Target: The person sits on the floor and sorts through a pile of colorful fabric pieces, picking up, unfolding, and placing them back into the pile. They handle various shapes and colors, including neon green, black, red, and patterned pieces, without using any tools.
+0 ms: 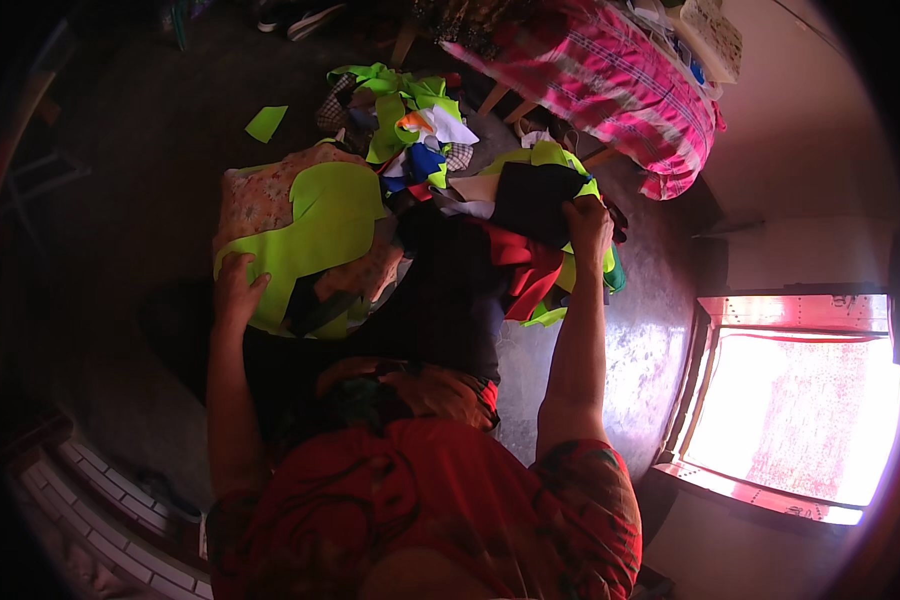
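My left hand [237, 290] is at the near left edge of a neon yellow-green cloth piece [335, 205], its fingers bent over the edge and its thumb on the cloth. That piece lies on a heap with a floral peach cloth [260, 195] and other scraps. On the right, my right hand [590, 226] pinches the edge of a black cloth piece [535, 200], which lies over a second heap. Red cloth [525, 268] and more yellow-green scraps show beneath it.
Farther off, a mixed pile of scraps [410, 125] lies on the dark floor. One yellow-green scrap [266, 123] sits apart to its left. A pink checked cloth [610, 85] drapes over wooden-legged furniture at the far right. A bright window [790, 410] is at the right.
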### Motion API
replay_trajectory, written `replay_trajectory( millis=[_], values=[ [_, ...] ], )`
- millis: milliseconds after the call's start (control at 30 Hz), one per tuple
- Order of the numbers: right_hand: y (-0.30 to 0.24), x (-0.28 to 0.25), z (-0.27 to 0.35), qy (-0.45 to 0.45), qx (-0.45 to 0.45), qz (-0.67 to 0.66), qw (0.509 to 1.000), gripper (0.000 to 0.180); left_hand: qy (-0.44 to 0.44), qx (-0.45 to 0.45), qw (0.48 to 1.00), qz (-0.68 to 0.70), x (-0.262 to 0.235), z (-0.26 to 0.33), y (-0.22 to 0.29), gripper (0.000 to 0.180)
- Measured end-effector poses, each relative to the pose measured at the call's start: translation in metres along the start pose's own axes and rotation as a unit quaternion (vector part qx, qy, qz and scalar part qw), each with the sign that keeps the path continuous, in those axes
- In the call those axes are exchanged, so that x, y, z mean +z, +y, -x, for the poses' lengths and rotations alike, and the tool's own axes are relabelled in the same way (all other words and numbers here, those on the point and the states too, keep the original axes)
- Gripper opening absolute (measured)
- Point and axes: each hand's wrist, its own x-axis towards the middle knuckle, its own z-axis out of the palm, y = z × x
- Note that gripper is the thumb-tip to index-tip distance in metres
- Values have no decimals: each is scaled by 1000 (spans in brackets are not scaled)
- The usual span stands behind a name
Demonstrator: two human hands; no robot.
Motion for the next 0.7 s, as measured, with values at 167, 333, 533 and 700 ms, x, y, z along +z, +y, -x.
replay_trajectory(
  millis=[167,333,533,700],
  values=[
    [-29,-19,31,106,-103,-203,968,20,-4,-14,1000,-7,-1,0,3,39],
    [-51,-32,90,-126,-50,-249,959,20,21,20,999,16,3,-1,-1,37],
    [-39,-8,128,-108,-106,-269,951,21,-17,11,992,124,1,-6,20,36],
    [-41,-7,132,-59,-142,-289,945,25,-163,27,938,304,-16,-6,101,30]
  ],
)
